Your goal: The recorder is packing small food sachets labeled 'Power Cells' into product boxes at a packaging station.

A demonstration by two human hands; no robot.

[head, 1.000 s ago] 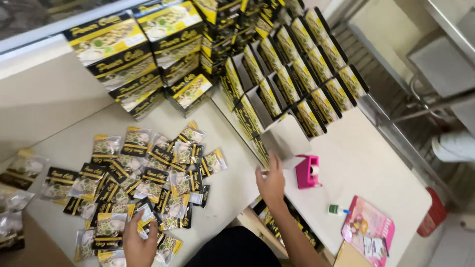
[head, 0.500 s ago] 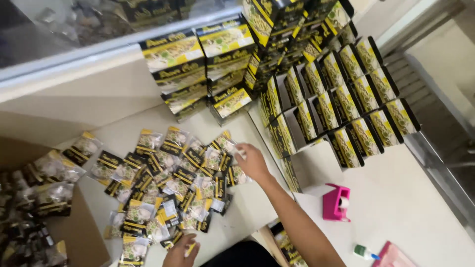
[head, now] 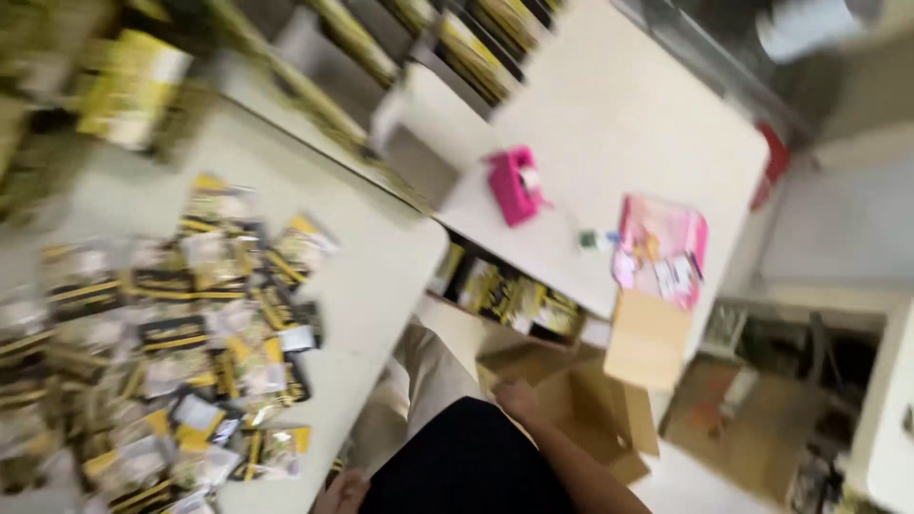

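Observation:
The picture is motion-blurred. My right hand (head: pixel 519 395) is lowered beside my lap, at the near edge of an open brown cardboard box (head: pixel 609 424) on the floor; whether it holds anything is unclear. My left hand (head: pixel 343 490) sits low at the front edge of the white table (head: pixel 381 276), next to the heap of several black-and-yellow snack packets (head: pixel 181 343). The fingers of that hand are too blurred to read.
A second white table (head: pixel 619 124) carries a pink tape dispenser (head: pixel 514 186) and a pink bag (head: pixel 662 247). Black-and-yellow cartons (head: pixel 124 86) are stacked at the upper left, and more (head: pixel 514 290) lie under the second table. My dark-clothed lap fills the bottom centre.
The view swung right and down. My right hand left the packets on the table and dropped to the cardboard box by my legs. My left hand stays at the table's front edge.

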